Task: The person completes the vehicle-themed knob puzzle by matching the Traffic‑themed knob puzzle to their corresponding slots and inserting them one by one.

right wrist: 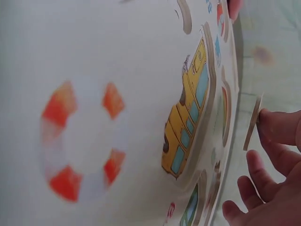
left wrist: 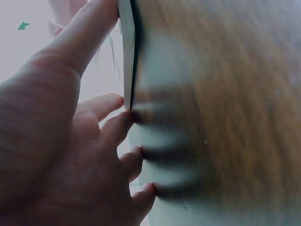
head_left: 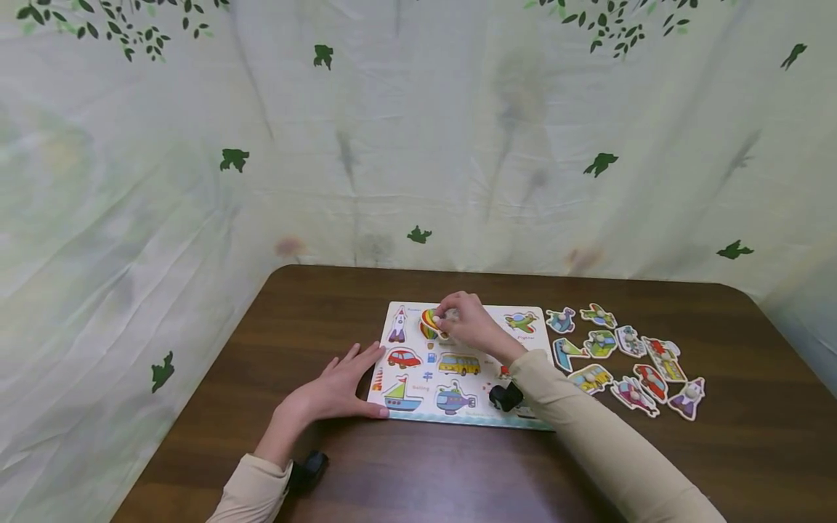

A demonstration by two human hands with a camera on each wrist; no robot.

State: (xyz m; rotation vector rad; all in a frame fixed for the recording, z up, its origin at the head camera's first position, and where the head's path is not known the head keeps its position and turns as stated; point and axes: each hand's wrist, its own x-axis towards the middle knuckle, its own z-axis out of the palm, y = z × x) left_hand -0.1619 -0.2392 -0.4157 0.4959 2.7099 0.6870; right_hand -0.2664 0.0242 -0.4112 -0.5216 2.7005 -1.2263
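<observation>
A white puzzle board [head_left: 425, 396] printed with vehicles lies on the table. My left hand [head_left: 330, 392] touches its left edge, thumb at the near corner and fingers spread along the side; the left wrist view shows this hand [left wrist: 70, 136] against the board's edge [left wrist: 128, 56]. With my right hand [head_left: 476, 327] I pinch a striped hot-air balloon piece [head_left: 430, 318] over the board's balloon picture. In the right wrist view, the piece [right wrist: 253, 123] appears edge-on and tilted, held by thumb and fingers of the right hand [right wrist: 273, 174], apart from the board. Its front is hidden there.
Several loose vehicle pieces lie right of the board, among them a purple rocket [head_left: 688, 399], a yellow bus [head_left: 591, 378] and a red car [head_left: 651, 383]. The brown table [head_left: 314, 312] ends at a printed curtain [head_left: 458, 160]. My right forearm covers the board's lower right.
</observation>
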